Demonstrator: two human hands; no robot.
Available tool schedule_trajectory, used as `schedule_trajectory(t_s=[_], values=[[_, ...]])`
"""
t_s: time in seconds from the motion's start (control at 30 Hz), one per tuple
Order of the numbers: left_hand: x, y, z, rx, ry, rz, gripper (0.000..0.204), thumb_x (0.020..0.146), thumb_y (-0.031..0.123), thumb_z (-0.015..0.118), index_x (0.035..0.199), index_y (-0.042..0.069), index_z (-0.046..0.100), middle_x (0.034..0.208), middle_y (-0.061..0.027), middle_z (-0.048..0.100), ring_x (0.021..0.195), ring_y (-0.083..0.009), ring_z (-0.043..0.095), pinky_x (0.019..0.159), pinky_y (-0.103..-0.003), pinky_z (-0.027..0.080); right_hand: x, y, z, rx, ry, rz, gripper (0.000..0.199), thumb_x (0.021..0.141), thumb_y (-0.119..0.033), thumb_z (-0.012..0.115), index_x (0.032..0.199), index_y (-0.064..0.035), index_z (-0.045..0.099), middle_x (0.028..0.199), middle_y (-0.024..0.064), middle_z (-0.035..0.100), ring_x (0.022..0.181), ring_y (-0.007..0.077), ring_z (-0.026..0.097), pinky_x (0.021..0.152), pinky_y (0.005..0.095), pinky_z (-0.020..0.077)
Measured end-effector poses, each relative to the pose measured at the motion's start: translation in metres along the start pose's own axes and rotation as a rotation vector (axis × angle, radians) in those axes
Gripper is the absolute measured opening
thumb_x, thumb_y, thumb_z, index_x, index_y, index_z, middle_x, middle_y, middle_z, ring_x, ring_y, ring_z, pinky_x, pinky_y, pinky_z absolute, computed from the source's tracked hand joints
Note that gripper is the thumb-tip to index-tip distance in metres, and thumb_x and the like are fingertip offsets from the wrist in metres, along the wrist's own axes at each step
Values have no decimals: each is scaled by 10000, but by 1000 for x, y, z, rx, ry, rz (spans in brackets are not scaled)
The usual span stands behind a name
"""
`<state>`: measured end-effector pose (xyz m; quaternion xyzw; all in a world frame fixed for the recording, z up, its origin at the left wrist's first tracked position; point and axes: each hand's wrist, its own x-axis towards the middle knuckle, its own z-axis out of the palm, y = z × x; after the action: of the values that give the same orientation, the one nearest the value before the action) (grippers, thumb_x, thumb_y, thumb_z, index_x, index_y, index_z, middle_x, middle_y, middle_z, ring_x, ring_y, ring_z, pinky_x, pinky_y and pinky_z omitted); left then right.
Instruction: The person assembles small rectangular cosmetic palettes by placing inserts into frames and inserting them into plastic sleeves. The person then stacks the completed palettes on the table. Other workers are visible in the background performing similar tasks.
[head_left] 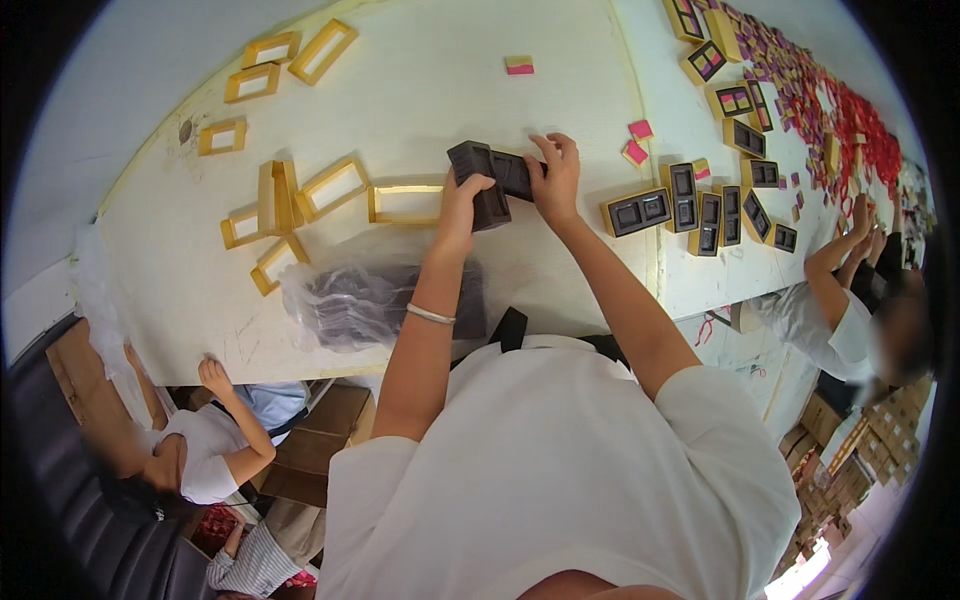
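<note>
My left hand (462,208) is closed around a stack of black plastic insert trays (493,209), held over the middle of the white table. My right hand (557,182) grips the end of a single black insert tray (513,176) that meets the stack, its moulded recesses facing up. Whether it is fully apart from the stack I cannot tell. Just left of my left hand stands an open gold box frame (404,221). Under my left forearm, a clear plastic bag (345,305) holds more black trays.
Several gold frames (333,188) lie on the left. Gold boxes with black inserts (637,212) stand to the right, near pink-and-gold pieces (635,153). Small pieces and red ribbons (865,135) heap at far right. Co-workers sit at left (215,455) and right (835,310).
</note>
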<state>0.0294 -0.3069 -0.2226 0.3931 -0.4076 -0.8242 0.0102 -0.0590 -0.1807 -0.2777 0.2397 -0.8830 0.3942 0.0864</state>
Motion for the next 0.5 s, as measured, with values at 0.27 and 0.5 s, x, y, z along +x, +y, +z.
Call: schedule_trajectory(t_s=[0.27, 0.5], values=[[-8, -23, -2, -94, 17, 20, 384, 701, 128, 567, 1065, 56, 467, 869, -54, 526, 757, -163, 549, 638, -292, 487, -2, 1, -39, 193, -345, -82, 414, 825, -188, 560, 1214, -82, 462, 1208, 178, 419, 1052, 340, 459, 871, 396, 393], [-12, -18, 3, -62, 29, -25, 398, 703, 130, 561, 1081, 55, 460, 887, -66, 538, 773, -169, 559, 649, -293, 490, -8, 22, -64, 7, -616, -397, 558, 766, -36, 577, 1285, -163, 418, 1277, 203, 363, 1168, 367, 378, 946, 413, 369]])
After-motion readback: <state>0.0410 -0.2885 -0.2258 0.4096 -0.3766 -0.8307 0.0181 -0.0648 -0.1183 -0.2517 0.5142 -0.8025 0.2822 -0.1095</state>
